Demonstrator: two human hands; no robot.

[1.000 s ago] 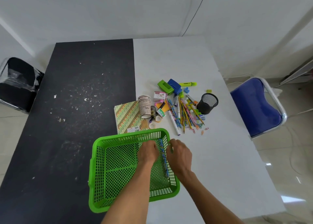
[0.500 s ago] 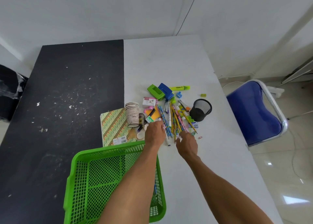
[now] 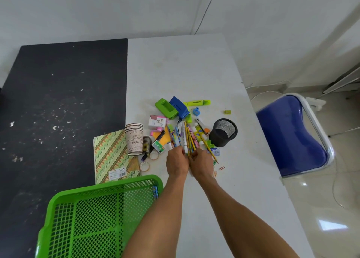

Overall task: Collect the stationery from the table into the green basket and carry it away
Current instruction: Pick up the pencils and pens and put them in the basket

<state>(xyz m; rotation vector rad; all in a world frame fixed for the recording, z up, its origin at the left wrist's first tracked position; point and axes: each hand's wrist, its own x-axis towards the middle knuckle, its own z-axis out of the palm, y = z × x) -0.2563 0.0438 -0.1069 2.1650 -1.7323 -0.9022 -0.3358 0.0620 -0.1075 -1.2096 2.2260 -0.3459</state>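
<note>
2 hands meet mid-table: our left hand (image 3: 176, 164) & right hand (image 3: 201, 165), side by side, fingers curled round the near ends of a bunch of pencils (image 3: 188, 138). The green basket (image 3: 105, 187) sits near-left, by the front edge. We should squeeze the bunch tight, lift level, swing left. Paper cups (image 3: 134, 138) & pen pot (image 3: 224, 133) flank closely; bare white table (image 3: 243, 189) lies right.

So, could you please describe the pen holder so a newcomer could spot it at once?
On the white half of the table, find the stationery pile. The pen holder stands at its right edge, toward the blue chair. It is the only black mesh cup; the paper cups are pale.
</note>
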